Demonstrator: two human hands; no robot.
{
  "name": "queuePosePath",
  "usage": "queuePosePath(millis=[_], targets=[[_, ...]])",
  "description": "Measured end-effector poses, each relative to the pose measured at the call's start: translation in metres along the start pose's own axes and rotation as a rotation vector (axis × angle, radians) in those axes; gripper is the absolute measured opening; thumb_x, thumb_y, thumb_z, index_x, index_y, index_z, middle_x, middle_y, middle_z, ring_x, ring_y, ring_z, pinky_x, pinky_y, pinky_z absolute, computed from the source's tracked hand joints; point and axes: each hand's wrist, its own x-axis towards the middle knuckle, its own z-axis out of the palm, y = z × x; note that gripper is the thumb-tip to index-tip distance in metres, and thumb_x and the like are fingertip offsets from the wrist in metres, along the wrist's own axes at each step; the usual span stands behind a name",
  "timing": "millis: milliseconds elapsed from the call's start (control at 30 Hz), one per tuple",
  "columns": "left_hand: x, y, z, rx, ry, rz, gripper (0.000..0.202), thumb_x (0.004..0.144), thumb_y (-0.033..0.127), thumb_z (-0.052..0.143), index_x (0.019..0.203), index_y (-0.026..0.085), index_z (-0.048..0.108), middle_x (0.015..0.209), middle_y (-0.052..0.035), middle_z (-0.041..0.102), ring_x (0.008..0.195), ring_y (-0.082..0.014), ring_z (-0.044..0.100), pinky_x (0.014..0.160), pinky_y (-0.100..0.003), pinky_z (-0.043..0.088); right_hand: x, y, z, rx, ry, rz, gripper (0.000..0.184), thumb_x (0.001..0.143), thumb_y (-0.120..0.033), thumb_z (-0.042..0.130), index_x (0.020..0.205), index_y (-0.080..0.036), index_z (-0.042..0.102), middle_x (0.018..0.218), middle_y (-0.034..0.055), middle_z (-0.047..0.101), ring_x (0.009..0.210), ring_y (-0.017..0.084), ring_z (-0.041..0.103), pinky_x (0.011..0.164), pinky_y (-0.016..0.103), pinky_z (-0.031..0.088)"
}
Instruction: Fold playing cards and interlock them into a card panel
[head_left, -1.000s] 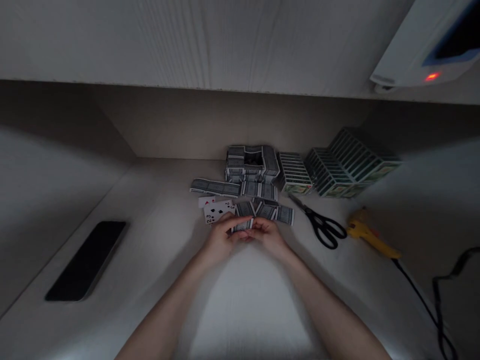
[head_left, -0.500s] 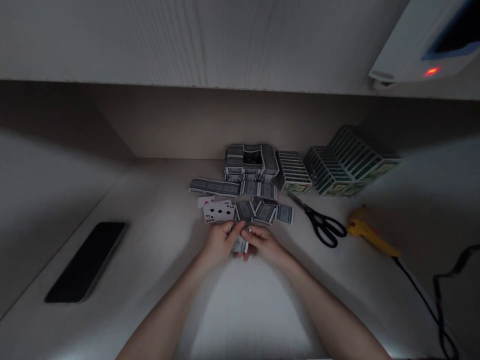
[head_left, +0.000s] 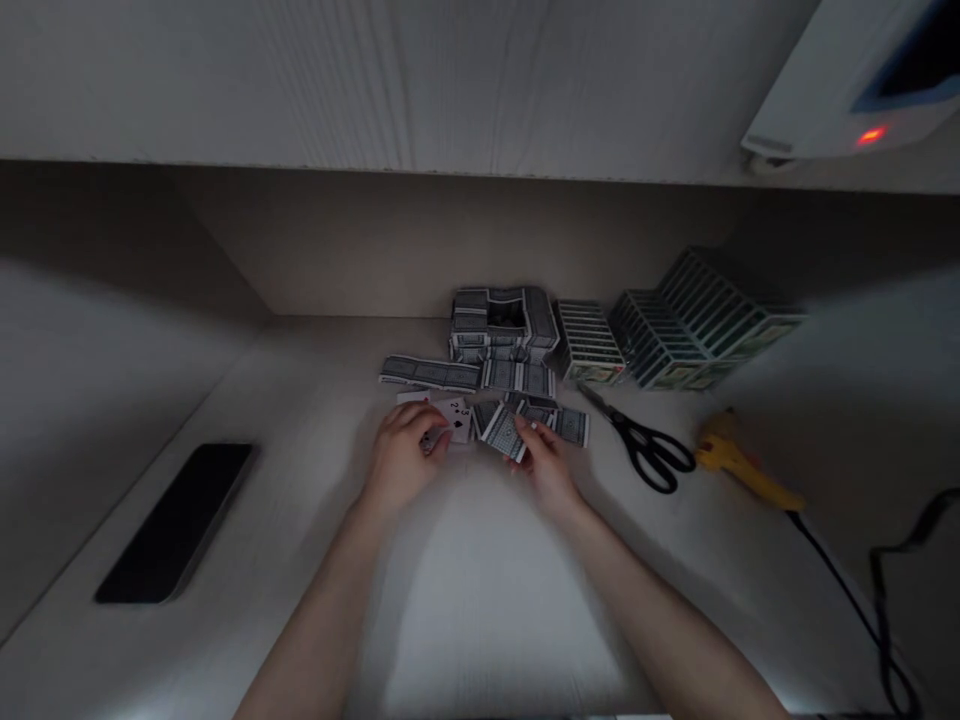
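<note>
Between the hands, a patterned-back card strip (head_left: 502,432), tilted across the gap and no longer held by both hands together: hands now parted. Right hand (head_left: 549,468) grasping the strip's right end between the fingertips. Left hand (head_left: 405,458) curled palm-down over the edge of face-up playing cards (head_left: 455,418), with a small patterned piece just visible at the fingertips; grip on it not determinable. Just ahead of the right hand, a folded card row (head_left: 571,427). Farther ahead, between the hands' line and the wall, a long card strip (head_left: 431,373) and a walled card structure (head_left: 502,310). Right of the right hand, black-handled scissors (head_left: 646,452), a yellow glue gun (head_left: 742,472) and ranks of assembled card blocks (head_left: 697,325). Well left of the left hand, a black smartphone (head_left: 176,525).
</note>
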Motion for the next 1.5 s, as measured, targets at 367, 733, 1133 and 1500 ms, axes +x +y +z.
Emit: queuePosePath(millis=[367,733,1133,1500], targets=[[-0.003,-0.01,0.001,0.134,-0.16,0.108,0.029,0.082,0.027,0.046,0.108,0.023,0.058,0.113,-0.0041,0.06,0.11,-0.0188,0.05,0.101,-0.043,0.03,0.003,0.0,-0.002,0.037,0.005,0.016,0.026,0.064,-0.044,0.063,0.067,-0.021,0.052,0.062,-0.0024,0.056,0.046,0.011,0.045,0.037,0.022,0.036],[-0.002,0.013,0.0,-0.596,0.162,-0.327,0.042,0.072,0.033,0.059,0.111,0.018,0.053,0.093,-0.0052,0.065,0.078,-0.0159,0.062,0.068,-0.028,0.051,0.006,-0.003,-0.006,0.093,-0.026,0.031,0.027,0.058,-0.038,0.07,0.077,-0.021,0.06,0.076,-0.0019,0.062,0.045,0.007,0.043,0.036,0.019,0.031],[-0.004,0.015,0.01,-0.644,-0.071,-0.289,0.031,0.073,0.033,0.058,0.1,0.018,0.063,0.101,-0.0055,0.065,0.09,-0.0175,0.06,0.082,-0.03,0.047,0.001,-0.001,-0.002,-0.078,-0.118,-0.028,0.029,0.067,-0.049,0.059,0.077,-0.021,0.056,0.064,-0.0043,0.055,0.035,0.005,0.041,0.032,0.02,0.035],[-0.005,0.013,0.013,-0.567,-0.089,-0.279,0.026,0.078,0.034,0.051,0.09,0.017,0.066,0.087,-0.0035,0.068,0.077,-0.0148,0.061,0.07,-0.025,0.048,-0.003,0.002,-0.002,-0.2,-0.241,-0.057,0.032,0.072,-0.05,0.054,0.083,-0.02,0.048,0.063,-0.0049,0.055,0.037,0.007,0.049,0.036,0.021,0.039]])
